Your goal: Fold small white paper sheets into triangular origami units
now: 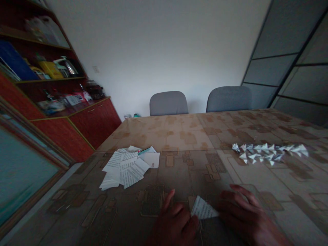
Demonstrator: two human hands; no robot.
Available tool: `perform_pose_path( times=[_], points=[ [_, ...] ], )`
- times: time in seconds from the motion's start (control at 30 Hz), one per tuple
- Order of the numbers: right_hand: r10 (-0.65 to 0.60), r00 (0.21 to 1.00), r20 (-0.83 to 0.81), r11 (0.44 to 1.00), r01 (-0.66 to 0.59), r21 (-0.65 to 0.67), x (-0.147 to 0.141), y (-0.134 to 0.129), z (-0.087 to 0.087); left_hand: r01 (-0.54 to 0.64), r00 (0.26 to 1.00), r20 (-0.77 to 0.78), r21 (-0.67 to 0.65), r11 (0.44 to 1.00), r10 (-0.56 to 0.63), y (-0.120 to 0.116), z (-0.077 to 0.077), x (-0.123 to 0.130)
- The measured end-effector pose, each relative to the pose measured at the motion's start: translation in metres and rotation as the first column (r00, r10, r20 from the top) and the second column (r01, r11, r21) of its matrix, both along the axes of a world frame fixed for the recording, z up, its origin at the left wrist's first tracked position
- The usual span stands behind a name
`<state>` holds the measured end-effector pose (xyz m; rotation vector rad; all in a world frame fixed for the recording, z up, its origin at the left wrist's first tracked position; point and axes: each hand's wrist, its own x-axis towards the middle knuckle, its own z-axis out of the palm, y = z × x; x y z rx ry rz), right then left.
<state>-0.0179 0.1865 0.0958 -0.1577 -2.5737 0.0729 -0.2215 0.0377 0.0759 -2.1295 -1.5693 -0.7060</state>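
A small printed sheet of paper (203,209), folded to a triangle-like shape, lies between my hands near the table's front edge. My left hand (176,222) closes on its left corner, with the index finger raised away from it. At the paper's right corner is my right hand (243,213), its fingers curled and their tips against the paper; the exact grip there is dim. To the left lies a loose, fanned pile of printed paper pieces (128,167). Rows of small folded paper pieces (269,153) with pointed tips stand at the right.
A patterned cloth (174,133) covers the table. Two grey chairs (168,103) stand at its far side by the wall. On the left is a red-brown cabinet (94,118) with filled shelves; sliding panels (271,58) are at the right.
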Motion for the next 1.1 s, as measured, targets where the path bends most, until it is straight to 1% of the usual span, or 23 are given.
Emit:
perform_pose_path(
  times=[0.07,0.17,0.2,0.3,0.4,0.47,0.53,0.63,0.7,0.77,0.87,1.0,1.1],
  points=[
    [0.002,0.999,-0.049,0.997,-0.006,-0.073,-0.013,-0.005,0.0,-0.012,1.0,-0.011,-0.061,0.998,0.012,0.01,0.003,-0.001],
    [0.045,0.999,-0.017,0.98,-0.048,-0.194,-0.031,-0.012,0.001,-0.063,0.998,-0.014,-0.079,0.995,0.062,0.021,0.003,0.001],
    [0.054,0.999,-0.001,0.975,-0.053,-0.214,-0.034,-0.014,0.001,-0.072,0.997,-0.008,-0.077,0.994,0.072,0.024,0.003,0.003],
    [0.046,0.998,0.049,0.974,-0.034,-0.224,-0.038,-0.014,0.001,-0.064,0.998,-0.001,-0.055,0.996,0.064,0.026,0.004,0.005],
    [0.051,0.998,0.046,0.974,-0.04,-0.221,-0.038,-0.012,0.0,-0.039,0.999,-0.019,-0.031,0.999,0.038,0.025,0.009,0.001],
    [0.047,0.999,0.022,0.965,-0.039,-0.26,-0.04,-0.012,0.001,-0.038,0.998,0.053,-0.061,0.997,0.041,0.024,0.015,-0.003],
    [0.026,1.0,0.013,0.938,-0.02,-0.346,-0.043,-0.012,0.003,-0.041,0.977,0.201,-0.132,0.99,0.067,0.023,0.021,-0.006],
    [0.015,1.0,0.006,0.885,-0.011,-0.465,-0.051,-0.013,0.008,-0.021,0.907,0.409,-0.205,0.979,0.105,0.021,0.028,-0.008],
    [0.017,1.0,0.008,0.866,-0.011,-0.5,-0.055,-0.015,0.01,-0.009,0.87,0.482,-0.198,0.98,0.106,0.021,0.03,-0.008],
    [0.024,1.0,0.012,0.856,-0.014,-0.516,-0.057,-0.017,0.013,-0.019,0.857,0.504,-0.174,0.985,0.106,0.021,0.031,-0.008],
    [0.051,0.999,0.018,0.853,-0.034,-0.521,-0.056,-0.017,0.017,-0.044,0.859,0.498,-0.16,0.986,0.12,0.024,0.032,-0.01],
    [0.031,0.998,0.049,0.853,-0.001,-0.521,-0.052,-0.013,0.022,-0.045,0.841,0.521,-0.2,0.979,0.145,0.027,0.034,-0.015],
    [0.004,0.998,0.058,0.843,0.028,-0.537,-0.049,-0.008,0.025,-0.052,0.822,0.538,-0.257,0.965,0.187,0.027,0.036,-0.024]
  ],
)
